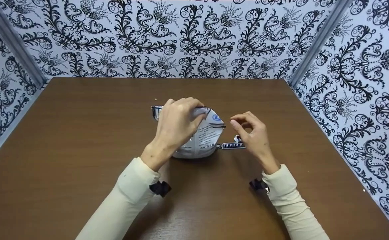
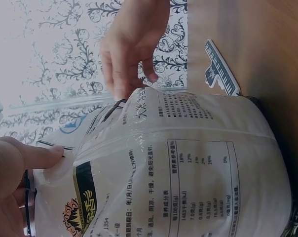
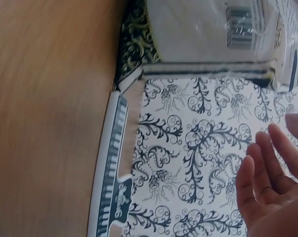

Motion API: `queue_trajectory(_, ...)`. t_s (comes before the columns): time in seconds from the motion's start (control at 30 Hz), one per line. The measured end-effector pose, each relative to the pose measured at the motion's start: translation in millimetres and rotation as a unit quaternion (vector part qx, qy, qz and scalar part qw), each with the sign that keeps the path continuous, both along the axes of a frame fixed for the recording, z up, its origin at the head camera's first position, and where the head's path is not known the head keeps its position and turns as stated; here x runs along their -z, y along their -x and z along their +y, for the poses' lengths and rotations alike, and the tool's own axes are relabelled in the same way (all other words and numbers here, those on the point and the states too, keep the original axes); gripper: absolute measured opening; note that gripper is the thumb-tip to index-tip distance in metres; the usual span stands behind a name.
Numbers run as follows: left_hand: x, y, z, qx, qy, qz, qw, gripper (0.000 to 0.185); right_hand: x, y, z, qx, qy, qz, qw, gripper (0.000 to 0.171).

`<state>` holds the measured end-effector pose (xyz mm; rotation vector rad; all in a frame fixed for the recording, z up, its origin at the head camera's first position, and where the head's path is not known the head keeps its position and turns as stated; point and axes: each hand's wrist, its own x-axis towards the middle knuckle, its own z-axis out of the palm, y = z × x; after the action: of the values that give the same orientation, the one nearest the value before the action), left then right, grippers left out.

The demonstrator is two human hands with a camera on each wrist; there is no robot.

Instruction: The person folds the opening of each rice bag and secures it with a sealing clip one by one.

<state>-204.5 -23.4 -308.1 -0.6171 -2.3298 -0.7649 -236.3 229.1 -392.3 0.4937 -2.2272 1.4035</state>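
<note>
While left hand (image 1: 176,125) grips one bag (image 1: 204,140), right hand (image 1: 252,136) fingers loosely curled, empty, one clip (image 1: 232,145) beside.

Printed plastic bag (image 2: 188,168) filling frame, left hand (image 2: 11,173) fingers gripping its top edge, right hand (image 2: 131,44) hovering just above, piano-key clip (image 2: 220,69) on brown table (image 2: 257,44) beside bag

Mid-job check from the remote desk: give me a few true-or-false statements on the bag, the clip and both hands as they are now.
1. The left hand grips the top of the printed plastic bag. True.
2. The right hand holds the piano-key clip. False: the clip lies on the brown table; the hand holds nothing.
3. The clip lies beside the bag, on the right hand's side. True.
4. The bag lies flat. False: it stands upright.
</note>
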Motion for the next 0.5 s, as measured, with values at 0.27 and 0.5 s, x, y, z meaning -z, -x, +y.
queue_trajectory(0.27, 1.1, 0.5, 2, -0.002, 0.001, -0.001, 1.0, 0.014, 7.6, 9.2, 15, 0.011, -0.049, -0.06, 0.997, 0.014)
queue_trajectory(0.5, 1.9, -0.2, 1, -0.002, 0.0, 0.005, 1.0, 0.015, 12.6, 12.0, 24, 0.008, -0.123, -0.104, 0.987, 0.017)
